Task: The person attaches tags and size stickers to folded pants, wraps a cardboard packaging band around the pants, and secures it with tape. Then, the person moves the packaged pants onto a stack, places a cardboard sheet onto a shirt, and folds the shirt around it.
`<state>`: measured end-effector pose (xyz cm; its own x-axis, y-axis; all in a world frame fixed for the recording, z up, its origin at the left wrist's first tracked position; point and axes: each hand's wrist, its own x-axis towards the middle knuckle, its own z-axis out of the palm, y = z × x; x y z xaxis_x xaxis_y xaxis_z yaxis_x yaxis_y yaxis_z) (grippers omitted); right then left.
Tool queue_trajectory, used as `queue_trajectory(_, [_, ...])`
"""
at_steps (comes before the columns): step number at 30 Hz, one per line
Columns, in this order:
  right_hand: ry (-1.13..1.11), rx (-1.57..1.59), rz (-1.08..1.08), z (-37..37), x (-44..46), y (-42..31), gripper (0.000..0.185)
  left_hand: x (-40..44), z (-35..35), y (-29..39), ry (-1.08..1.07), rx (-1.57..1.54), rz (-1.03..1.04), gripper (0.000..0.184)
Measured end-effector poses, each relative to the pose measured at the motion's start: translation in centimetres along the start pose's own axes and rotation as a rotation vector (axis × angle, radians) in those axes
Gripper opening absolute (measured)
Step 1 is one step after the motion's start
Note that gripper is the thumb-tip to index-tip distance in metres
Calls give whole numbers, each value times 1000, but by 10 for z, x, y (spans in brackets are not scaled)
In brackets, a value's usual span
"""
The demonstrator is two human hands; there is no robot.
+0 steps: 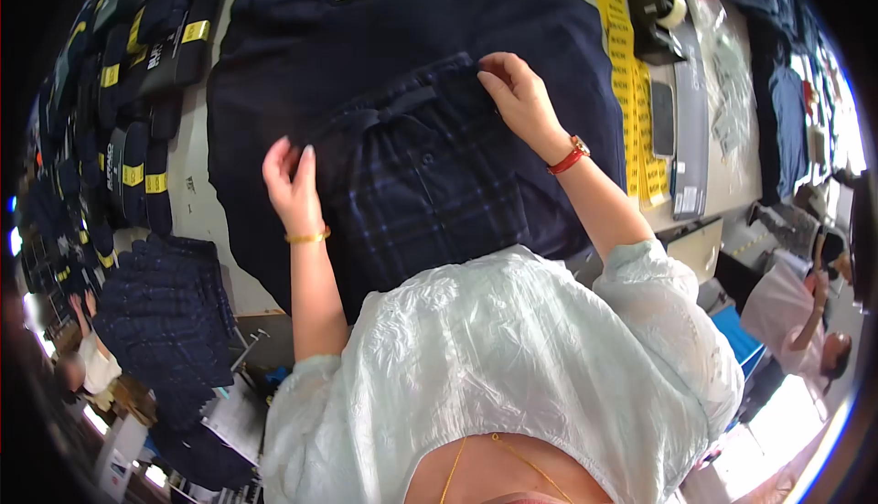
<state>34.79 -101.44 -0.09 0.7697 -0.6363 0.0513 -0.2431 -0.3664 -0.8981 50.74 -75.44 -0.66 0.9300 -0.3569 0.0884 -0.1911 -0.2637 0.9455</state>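
"Hovering, left hand (294,184), fingers parted; right hand (527,106) at a corner of the plaid garment (439,193) — pinching or touching, can't tell."

"Which lies where?"

"Between both hands, on dark cloth (402,33). Could skew if one side is tugged alone."

"Writing?"

"Seemingly BUFFALO on black bundles (174,60), left; yellow strips (626,92), right — illegible."

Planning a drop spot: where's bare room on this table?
Bare table strip at left, between labelled bundles and dark cloth; also the cloth's far stretch, beyond the plaid garment. Crowded at right: yellow label strips, phone, tape dispenser.
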Motion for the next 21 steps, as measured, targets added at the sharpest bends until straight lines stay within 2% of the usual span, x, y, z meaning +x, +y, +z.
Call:
queue_trajectory(2, [-114,119,344,-18,-21,-3,27,-22,-9,-6,-7,-232,-356,38])
queue_trajectory(4, [-6,53,228,-3,-35,9,30,-32,0,-20,-33,-167,-323,39])
queue_trajectory(8, [56,54,291,16,-38,42,33,-48,23,-31,-38,11,-224,42])
queue_trajectory(12, [15,-203,254,17,-30,53,44,-49,37,-18,35,92,-433,41])
queue_trajectory(13, [13,-190,256,16,-30,57,44,-49,38,-18,37,104,-430,41])
queue_trajectory(17, [-126,-60,495,13,-28,52,55,-48,22,-15,-193,-228,-714,49])
queue_trajectory(19, [-139,90,566,11,-33,46,61,-54,19,-8,-158,-222,-719,50])
queue_trajectory(21, [-125,123,536,19,-40,43,60,-57,23,3,-125,-223,-719,53])
